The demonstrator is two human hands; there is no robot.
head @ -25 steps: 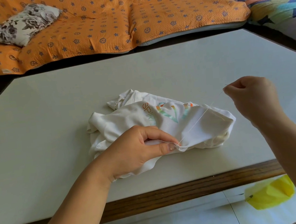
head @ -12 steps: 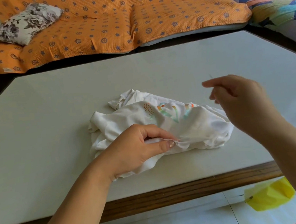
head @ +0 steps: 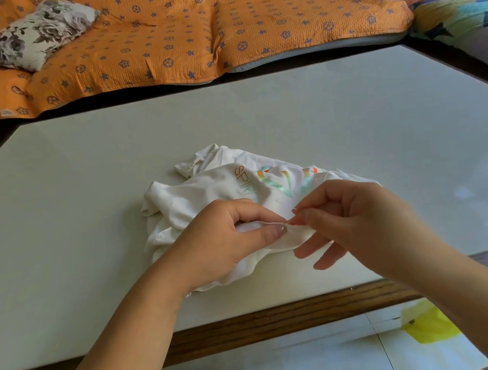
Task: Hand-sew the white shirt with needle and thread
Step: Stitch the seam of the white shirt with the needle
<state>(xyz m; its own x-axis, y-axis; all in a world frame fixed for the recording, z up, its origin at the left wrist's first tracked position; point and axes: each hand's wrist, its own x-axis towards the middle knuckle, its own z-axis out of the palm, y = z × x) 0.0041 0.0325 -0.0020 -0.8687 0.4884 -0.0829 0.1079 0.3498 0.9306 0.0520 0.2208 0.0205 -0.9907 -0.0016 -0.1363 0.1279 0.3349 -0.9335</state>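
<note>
A crumpled white shirt [head: 207, 188] with orange lettering and a coloured print lies on the pale table [head: 86, 186] near its front edge. My left hand [head: 227, 240] grips a folded edge of the shirt between thumb and fingers. My right hand [head: 351, 218] is right beside it, thumb and forefinger pinched together at that same fold, the other fingers spread under the cloth. The needle and thread are too thin to make out here; I cannot see them between the fingertips.
The table has a wooden front rim [head: 281, 322]. Behind it stands a sofa under an orange patterned cover [head: 190, 30] with a floral pillow [head: 34, 32]. A yellow bag [head: 429, 325] lies on the tiled floor at lower right.
My right hand, which held the thread pulled out taut up to the right, has come back down and left to the fold beside my left thumb. The left hand stayed put.
</note>
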